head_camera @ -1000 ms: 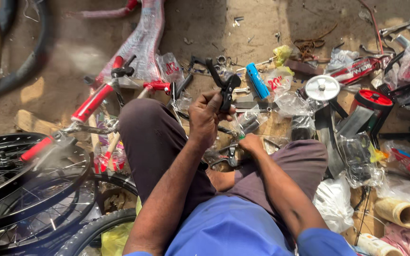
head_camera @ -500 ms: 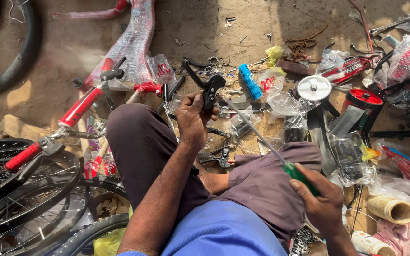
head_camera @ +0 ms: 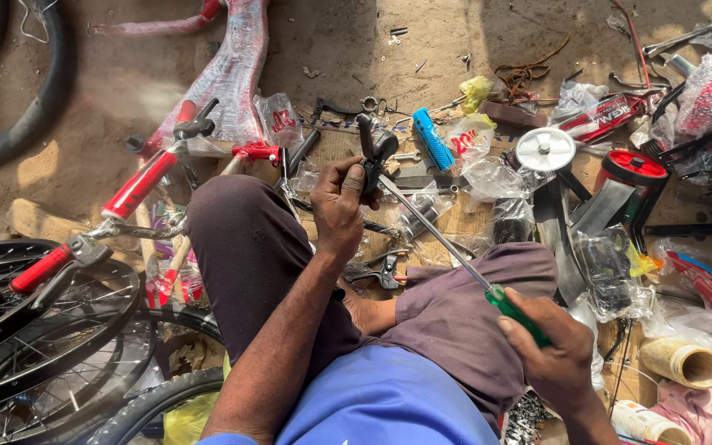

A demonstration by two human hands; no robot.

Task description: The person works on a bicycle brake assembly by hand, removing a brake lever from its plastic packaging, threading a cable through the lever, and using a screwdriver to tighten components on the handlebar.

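My left hand (head_camera: 338, 206) grips a small black brake lever (head_camera: 370, 148) and holds it up over my raised left knee. My right hand (head_camera: 558, 350) is closed around the green handle of a long screwdriver (head_camera: 447, 243). The shaft runs up and left, and its tip rests against the lever just below my left fingers. I sit on the ground in dark trousers and a blue shirt. A second black brake lever (head_camera: 385, 269) lies on the cardboard between my legs.
Red-gripped handlebars (head_camera: 138, 185) and a plastic-wrapped red bicycle frame (head_camera: 228, 78) lie to the left. Black spoked wheels (head_camera: 39, 330) are stacked at lower left. Loose parts, plastic bags, a blue grip (head_camera: 433, 138), a white disc (head_camera: 545, 149) and a red-topped can (head_camera: 634, 169) crowd the right.
My right hand left the lever, drew back to my right thigh and now holds the screwdriver, whose tip has come up to the lever. My left hand kept the lever raised.
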